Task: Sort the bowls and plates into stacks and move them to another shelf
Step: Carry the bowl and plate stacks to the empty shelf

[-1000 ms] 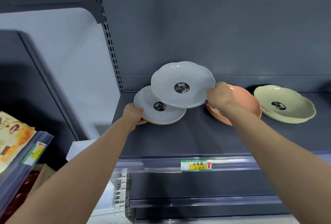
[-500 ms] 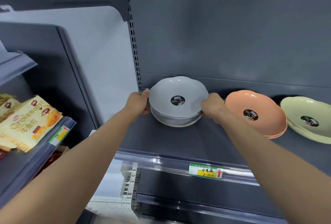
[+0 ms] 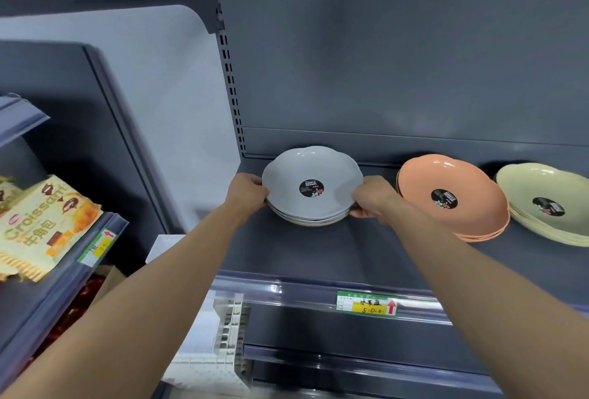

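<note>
Head view: a stack of smooth grey plates (image 3: 310, 186) with scalloped rims and a round black sticker is seen on the dark matte shelf (image 3: 318, 258), near its left end. It is gripped between both hands, the left hand (image 3: 247, 193) at its left rim, the right hand (image 3: 371, 199) at its right. Glossy orange plates (image 3: 452, 194) and pale yellow plates (image 3: 545, 201) are stacked just beside, to the right.

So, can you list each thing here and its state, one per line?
Grey plates: stacked, gripped on both sides.
Left hand: shut on grey plates' left rim.
Right hand: shut on their right rim.
Orange plates: stacked, untouched.
Yellow plates: stacked, untouched.
</note>
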The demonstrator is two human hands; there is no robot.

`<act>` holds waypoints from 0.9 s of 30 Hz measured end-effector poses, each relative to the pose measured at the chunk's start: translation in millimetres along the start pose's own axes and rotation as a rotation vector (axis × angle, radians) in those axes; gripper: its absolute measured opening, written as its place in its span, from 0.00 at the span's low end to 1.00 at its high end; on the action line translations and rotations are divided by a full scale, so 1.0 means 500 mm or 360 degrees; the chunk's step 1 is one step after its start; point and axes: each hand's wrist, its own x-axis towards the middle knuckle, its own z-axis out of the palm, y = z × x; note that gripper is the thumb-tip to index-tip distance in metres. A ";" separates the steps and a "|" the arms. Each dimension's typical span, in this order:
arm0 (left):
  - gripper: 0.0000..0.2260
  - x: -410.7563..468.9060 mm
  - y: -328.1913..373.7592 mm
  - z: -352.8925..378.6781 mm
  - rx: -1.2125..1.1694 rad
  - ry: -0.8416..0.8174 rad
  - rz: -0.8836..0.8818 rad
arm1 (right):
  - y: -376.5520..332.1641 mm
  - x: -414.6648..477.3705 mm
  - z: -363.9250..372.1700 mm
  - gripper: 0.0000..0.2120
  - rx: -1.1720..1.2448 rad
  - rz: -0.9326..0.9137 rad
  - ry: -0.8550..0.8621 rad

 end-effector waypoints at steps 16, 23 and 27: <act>0.11 0.011 0.010 0.011 0.0028 0.0028 0.0029 | 0.011 0.002 0.014 0.12 -0.0039 0.0054 0.0021; 0.07 0.029 0.000 0.002 0.0085 -0.0039 0.0062 | 0.021 -0.009 0.012 0.07 0.0093 0.0004 0.0005; 0.05 0.023 0.009 0.005 0.0314 -0.0059 0.0140 | 0.028 -0.018 0.007 0.05 -0.0004 -0.0064 0.0050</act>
